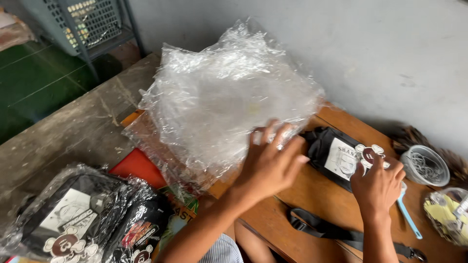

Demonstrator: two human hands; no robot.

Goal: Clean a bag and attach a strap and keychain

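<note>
Head view showed the left hand (pixel 270 163) resting flat, fingers spread, on the near edge of a stack of clear plastic bags (pixel 224 100) at the far side of the desk (pixel 273 224) — probably to separate one. The right hand (pixel 376 185) pressed the black pouch (pixel 336 156) down beside it, keeping it steady; it gripped nothing.

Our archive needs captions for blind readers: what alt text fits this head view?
Left hand presses on a pile of clear plastic bags while the right hand touches a black pouch on a wooden table. Two bagged pouches lie lower left.
</note>
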